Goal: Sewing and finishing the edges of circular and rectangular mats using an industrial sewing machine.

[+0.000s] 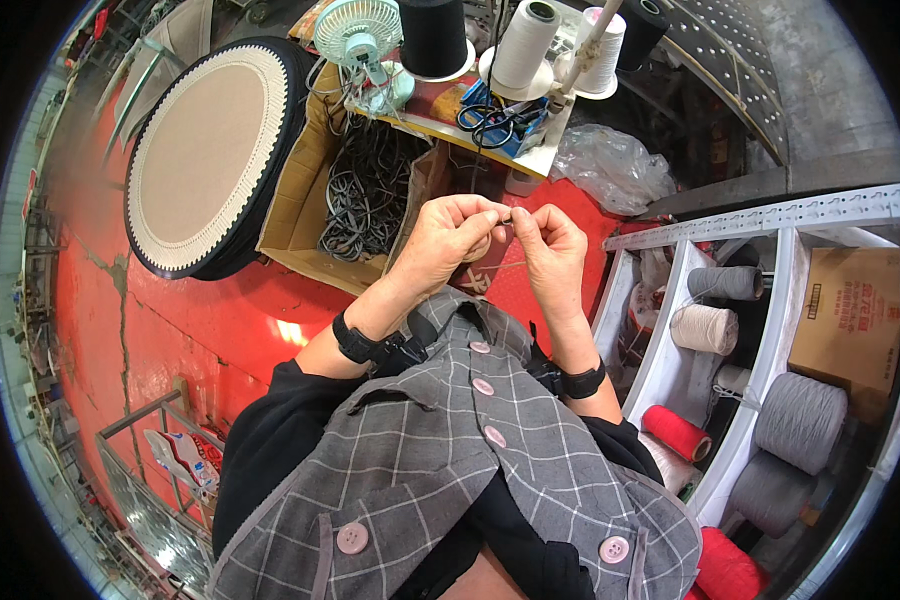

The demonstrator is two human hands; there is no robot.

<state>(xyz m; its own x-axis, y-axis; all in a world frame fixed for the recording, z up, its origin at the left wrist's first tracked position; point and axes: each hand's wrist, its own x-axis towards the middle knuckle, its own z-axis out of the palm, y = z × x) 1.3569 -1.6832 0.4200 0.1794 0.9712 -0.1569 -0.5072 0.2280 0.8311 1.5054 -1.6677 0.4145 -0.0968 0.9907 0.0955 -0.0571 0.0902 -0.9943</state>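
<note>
My left hand [444, 236] and my right hand [552, 250] meet fingertip to fingertip in front of my chest, both closed in a pinch. Between them sits a small dark piece [506, 221], too small to make out; it may be the end of a cord. A thin beige strand [500, 266] runs below the fingers toward my right palm. Just beyond my left hand, a cardboard box [295, 205] holds a tangle of grey and black cords [362, 205].
A stack of round beige mats [205, 150] stands left of the box. Ahead, a machine table [425, 110] carries a small fan [358, 35] and thread cones [523, 45]. At right, a white shelf [760, 210] holds yarn cones [800, 422] and a carton [850, 315].
</note>
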